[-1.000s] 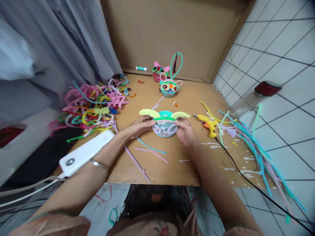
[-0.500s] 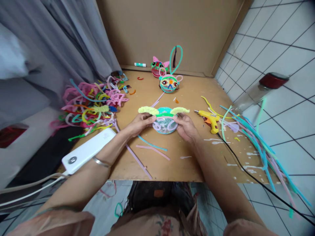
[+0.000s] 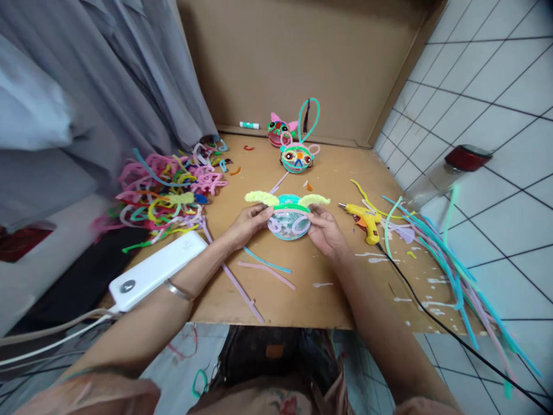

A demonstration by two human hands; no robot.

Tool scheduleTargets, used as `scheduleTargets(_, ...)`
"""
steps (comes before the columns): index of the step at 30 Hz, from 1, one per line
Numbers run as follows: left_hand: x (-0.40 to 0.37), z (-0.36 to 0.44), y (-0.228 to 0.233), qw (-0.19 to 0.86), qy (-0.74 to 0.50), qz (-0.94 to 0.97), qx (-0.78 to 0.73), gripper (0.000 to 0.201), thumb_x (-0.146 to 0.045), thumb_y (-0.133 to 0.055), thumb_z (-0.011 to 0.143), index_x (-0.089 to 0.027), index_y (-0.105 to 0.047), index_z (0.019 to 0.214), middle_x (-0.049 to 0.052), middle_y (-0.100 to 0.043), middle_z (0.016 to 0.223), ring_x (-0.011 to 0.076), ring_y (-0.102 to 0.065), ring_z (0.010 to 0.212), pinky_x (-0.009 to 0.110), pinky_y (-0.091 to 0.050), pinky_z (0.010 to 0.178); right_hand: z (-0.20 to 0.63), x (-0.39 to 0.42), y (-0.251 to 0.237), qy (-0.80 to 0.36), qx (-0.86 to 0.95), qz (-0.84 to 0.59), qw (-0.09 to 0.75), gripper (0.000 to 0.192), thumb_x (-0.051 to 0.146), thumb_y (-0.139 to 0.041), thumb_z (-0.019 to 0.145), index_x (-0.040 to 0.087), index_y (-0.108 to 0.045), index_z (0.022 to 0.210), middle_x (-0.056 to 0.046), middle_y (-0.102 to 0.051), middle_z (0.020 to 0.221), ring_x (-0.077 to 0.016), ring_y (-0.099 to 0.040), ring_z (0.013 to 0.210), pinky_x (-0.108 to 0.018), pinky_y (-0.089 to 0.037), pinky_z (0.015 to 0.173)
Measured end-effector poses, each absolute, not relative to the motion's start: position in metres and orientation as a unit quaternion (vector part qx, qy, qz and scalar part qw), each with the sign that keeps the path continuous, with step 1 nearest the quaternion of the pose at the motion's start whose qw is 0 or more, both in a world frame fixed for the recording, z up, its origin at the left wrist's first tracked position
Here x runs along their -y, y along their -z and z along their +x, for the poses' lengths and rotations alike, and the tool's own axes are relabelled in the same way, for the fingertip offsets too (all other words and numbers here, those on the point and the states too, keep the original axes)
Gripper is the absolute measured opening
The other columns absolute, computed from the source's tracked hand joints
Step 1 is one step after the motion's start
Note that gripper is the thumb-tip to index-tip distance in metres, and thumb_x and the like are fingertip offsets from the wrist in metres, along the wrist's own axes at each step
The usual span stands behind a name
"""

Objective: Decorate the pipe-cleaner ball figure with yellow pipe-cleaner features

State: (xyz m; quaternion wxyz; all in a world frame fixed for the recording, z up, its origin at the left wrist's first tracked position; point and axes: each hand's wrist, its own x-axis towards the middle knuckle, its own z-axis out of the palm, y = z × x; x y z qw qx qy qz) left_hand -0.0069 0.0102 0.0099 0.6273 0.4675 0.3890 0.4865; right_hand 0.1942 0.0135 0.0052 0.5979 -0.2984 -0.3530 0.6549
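Note:
Between my two hands is a round, clear pipe-cleaner ornament (image 3: 288, 225) with a turquoise rim, a green and pink band across it and lilac loops on its front. Two fuzzy pale-yellow ear-like pieces (image 3: 261, 198) stick out from its top, one on each side. My left hand (image 3: 252, 225) pinches its left edge, thumb in front. My right hand (image 3: 325, 230) grips the right edge the same way. Fingers behind the ornament are partly hidden. Just below it, a blue pipe cleaner (image 3: 266, 260) and a pink pipe cleaner (image 3: 268, 273) lie on the table.
A yellow glue gun (image 3: 365, 219) with a black cord lies to the right, near loose pipe cleaners (image 3: 449, 259) and a clear bottle (image 3: 444, 176). Left are a tangled pipe-cleaner pile (image 3: 173, 184) and a white power bank (image 3: 158, 271). Two finished face ornaments (image 3: 296, 157) and a glue stick (image 3: 249, 125) stand behind.
The whole view has shifted slightly, so the table sits lower in the picture. Both hands keep their hold on the ornament, which looks nearly unmoved.

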Motion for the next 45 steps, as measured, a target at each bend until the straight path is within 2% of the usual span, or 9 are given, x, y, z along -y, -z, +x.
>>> scheduleTargets(7, -0.007, -0.009, -0.008, 0.585, -0.471, 0.505, -0.426, 0.055, -0.061, -0.082, 0.058, -0.014, -0.071, 0.083, 0.007, -0.072, 0.082, 0.0228, -0.066, 0.083, 0.033, -0.052, 0.081, 0.195, -0.017, 0.005, -0.666, 0.335, -0.296, 0.597, 0.030, 0.008, -0.076, 0.055, 0.025, -0.064, 0.077, 0.003, -0.070, 0.084, -0.0173, -0.066, 0.096, -0.035, -0.051, 0.100)
scheduleTargets(10, -0.007, -0.012, -0.006, 0.547, -0.470, 0.519, -0.460, 0.052, -0.063, -0.080, 0.059, -0.015, -0.071, 0.079, 0.004, -0.070, 0.077, 0.0201, -0.062, 0.076, 0.029, -0.050, 0.073, 0.194, -0.017, 0.006, -0.669, 0.331, -0.289, 0.600, 0.032, 0.009, -0.075, 0.056, 0.026, -0.065, 0.080, 0.003, -0.070, 0.085, -0.0175, -0.066, 0.098, -0.035, -0.050, 0.101)
scheduleTargets(15, -0.007, -0.013, -0.006, 0.548, -0.466, 0.529, -0.450, 0.046, -0.060, -0.078, 0.065, -0.016, -0.073, 0.078, 0.004, -0.068, 0.075, 0.0201, -0.062, 0.075, 0.029, -0.050, 0.074, 0.192, -0.019, 0.007, -0.688, 0.322, -0.262, 0.595, 0.031, 0.011, -0.075, 0.056, 0.027, -0.063, 0.080, 0.004, -0.071, 0.087, -0.0173, -0.066, 0.099, -0.034, -0.050, 0.103)
scheduleTargets(20, -0.005, -0.008, -0.005, 0.594, -0.472, 0.515, -0.399, 0.046, -0.053, -0.078, 0.068, -0.017, -0.073, 0.097, 0.009, -0.072, 0.101, 0.0270, -0.065, 0.098, 0.035, -0.052, 0.087, 0.196, -0.024, 0.008, -0.686, 0.311, -0.263, 0.603, 0.032, 0.014, -0.077, 0.055, 0.027, -0.065, 0.082, 0.003, -0.072, 0.089, -0.0179, -0.066, 0.100, -0.035, -0.050, 0.104)
scheduleTargets(27, -0.008, -0.010, 0.007, 0.549, -0.487, 0.518, -0.440, 0.059, -0.056, -0.076, 0.071, -0.015, -0.066, 0.112, 0.012, -0.068, 0.119, 0.0282, -0.060, 0.115, 0.036, -0.049, 0.096, 0.201, -0.024, 0.011, -0.678, 0.317, -0.281, 0.601, 0.031, 0.019, -0.080, 0.059, 0.028, -0.068, 0.087, 0.003, -0.074, 0.095, -0.0179, -0.068, 0.099, -0.037, -0.050, 0.104)
scheduleTargets(33, -0.011, -0.007, 0.010, 0.568, -0.520, 0.482, -0.419, 0.062, -0.056, -0.081, 0.065, -0.013, -0.070, 0.108, 0.011, -0.067, 0.121, 0.0270, -0.063, 0.108, 0.039, -0.048, 0.099, 0.204, -0.026, 0.013, -0.690, 0.327, -0.269, 0.587, 0.031, 0.018, -0.079, 0.061, 0.027, -0.068, 0.089, 0.003, -0.074, 0.093, -0.0206, -0.069, 0.097, -0.042, -0.051, 0.104)
scheduleTargets(41, -0.011, -0.001, 0.010, 0.644, -0.543, 0.417, -0.342, 0.057, -0.056, -0.081, 0.066, -0.014, -0.075, 0.105, 0.013, -0.067, 0.123, 0.0286, -0.065, 0.108, 0.043, -0.050, 0.100, 0.208, -0.023, 0.006, -0.691, 0.322, -0.292, 0.577, 0.030, 0.020, -0.080, 0.059, 0.026, -0.068, 0.086, 0.001, -0.074, 0.095, -0.0227, -0.069, 0.097, -0.043, -0.053, 0.101)
scheduleTargets(45, -0.008, 0.001, 0.011, 0.636, -0.541, 0.412, -0.366, 0.057, -0.054, -0.079, 0.069, -0.014, -0.074, 0.110, 0.013, -0.068, 0.120, 0.0280, -0.065, 0.108, 0.044, -0.048, 0.101, 0.206, -0.021, 0.001, -0.694, 0.311, -0.304, 0.574, 0.029, 0.023, -0.083, 0.055, 0.026, -0.067, 0.079, 0.003, -0.073, 0.085, -0.0236, -0.069, 0.098, -0.044, -0.054, 0.100)
